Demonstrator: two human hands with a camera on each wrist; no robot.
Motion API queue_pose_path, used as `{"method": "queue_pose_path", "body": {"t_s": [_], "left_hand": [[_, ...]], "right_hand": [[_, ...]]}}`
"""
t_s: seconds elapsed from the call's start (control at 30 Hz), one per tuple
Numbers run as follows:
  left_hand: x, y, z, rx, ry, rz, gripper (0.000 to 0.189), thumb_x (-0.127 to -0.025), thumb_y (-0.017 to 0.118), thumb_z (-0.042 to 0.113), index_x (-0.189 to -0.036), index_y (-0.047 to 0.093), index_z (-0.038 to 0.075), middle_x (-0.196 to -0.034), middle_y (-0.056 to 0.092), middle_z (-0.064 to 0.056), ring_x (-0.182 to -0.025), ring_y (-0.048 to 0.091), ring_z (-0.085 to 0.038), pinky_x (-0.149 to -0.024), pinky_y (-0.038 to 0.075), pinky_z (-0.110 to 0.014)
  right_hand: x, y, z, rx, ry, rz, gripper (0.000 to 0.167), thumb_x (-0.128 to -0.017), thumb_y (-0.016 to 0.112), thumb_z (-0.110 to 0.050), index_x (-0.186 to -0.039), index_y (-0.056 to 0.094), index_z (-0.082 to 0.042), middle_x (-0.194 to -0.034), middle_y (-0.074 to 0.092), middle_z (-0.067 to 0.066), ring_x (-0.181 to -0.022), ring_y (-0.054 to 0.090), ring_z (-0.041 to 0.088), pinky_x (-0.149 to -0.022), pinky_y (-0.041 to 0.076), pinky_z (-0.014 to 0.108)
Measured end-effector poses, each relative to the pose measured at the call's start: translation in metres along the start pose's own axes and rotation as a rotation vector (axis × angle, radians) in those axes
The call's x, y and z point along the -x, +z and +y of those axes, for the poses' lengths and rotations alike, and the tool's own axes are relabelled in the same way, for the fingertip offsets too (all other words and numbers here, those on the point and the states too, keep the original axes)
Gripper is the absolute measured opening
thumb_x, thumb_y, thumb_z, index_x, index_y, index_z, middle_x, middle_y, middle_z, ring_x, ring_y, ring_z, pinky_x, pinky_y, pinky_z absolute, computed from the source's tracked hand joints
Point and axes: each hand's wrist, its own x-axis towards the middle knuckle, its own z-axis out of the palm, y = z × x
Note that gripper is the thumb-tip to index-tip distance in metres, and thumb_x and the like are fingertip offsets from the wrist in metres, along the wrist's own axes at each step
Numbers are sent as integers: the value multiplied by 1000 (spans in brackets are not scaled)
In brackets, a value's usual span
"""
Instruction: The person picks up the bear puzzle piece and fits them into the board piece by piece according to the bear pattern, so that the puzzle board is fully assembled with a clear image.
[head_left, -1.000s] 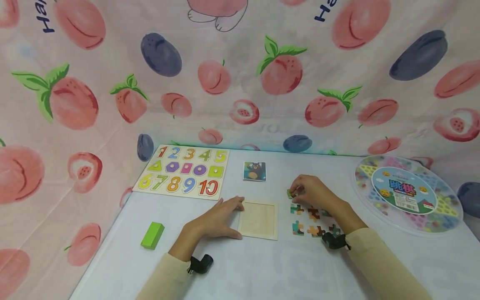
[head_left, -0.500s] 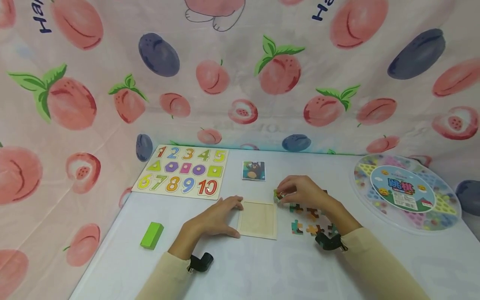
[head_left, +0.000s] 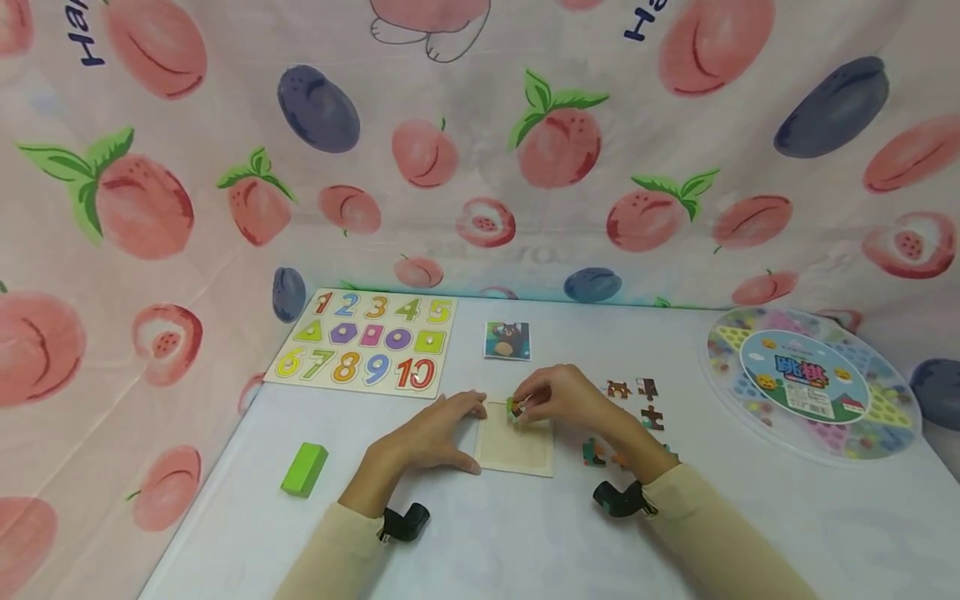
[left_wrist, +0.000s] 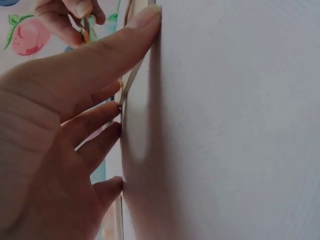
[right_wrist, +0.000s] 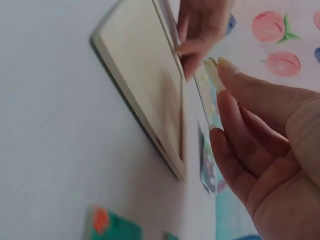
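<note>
My right hand [head_left: 564, 402] pinches a small green-and-brown jigsaw piece [head_left: 513, 409] between thumb and fingertips. It is held over the upper part of a shallow square wooden puzzle tray [head_left: 517, 450]. In the right wrist view the piece [right_wrist: 214, 75] stands edge-on above the bare tray [right_wrist: 140, 60]. My left hand [head_left: 429, 435] lies at the tray's left side with thumb and fingers spread, the fingertips touching its edge near the corners. Several loose jigsaw pieces [head_left: 652, 418] lie right of the tray, some hidden behind my right forearm.
Behind the tray lies a small bear picture card [head_left: 507, 341]. A number-and-shape board [head_left: 360, 342] is at the back left, with a green block [head_left: 304, 470] in front of it. To the right is a round Chinese checkers set [head_left: 810, 383]. A fruit-print cloth [head_left: 480, 167] hangs behind the table.
My right hand has carried the jigsaw piece leftward from among the loose pieces to above the tray, uncovering some of them. The left hand has stayed at the tray's left edge.
</note>
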Motion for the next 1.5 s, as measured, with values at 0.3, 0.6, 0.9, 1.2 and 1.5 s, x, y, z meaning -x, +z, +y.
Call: {"method": "queue_pose_path", "body": {"t_s": [0.3,0.6,0.9,1.2,1.5], "left_hand": [[-1,0,1,-2,-9,-2,70,-71,94,29,-132,60,17,-161,46,-1,-158,30,-24,-134,15,-49],[0,0,1,-7,-23,9,69,-71,94,28,-130,61,18,-160,48,-1,-158,31,-24,-134,16,-50],[-1,0,1,-7,-17,8,70,-71,94,30,-131,60,19,-160,48,-1,-157,32,-24,-134,16,-51],[-2,0,1,-12,-7,5,72,-71,94,29,-134,60,17,-160,48,-2,-157,32,-25,-134,15,-52],[-2,-1,-1,-57,30,-20,72,-74,92,31,-138,59,18,-161,45,-5,-156,33,-27,-132,18,-55]], "right_hand": [[-12,18,0,74,13,-14,21,-79,87,-17,-97,81,-9,-95,79,5,-76,64,0,-67,55,14],[-20,30,-1,120,25,14,17,-80,86,-19,-94,81,-10,-91,76,2,-78,61,4,-67,53,14],[-24,31,-8,100,78,21,20,-79,87,-17,-96,81,-7,-86,78,2,-72,62,3,-63,53,15],[-25,33,-7,142,96,49,18,-76,89,-17,-91,81,-9,-94,75,3,-77,62,7,-66,52,17],[-29,34,-7,175,176,50,20,-73,92,-20,-88,82,-14,-97,76,1,-82,57,11,-69,47,22]]}}
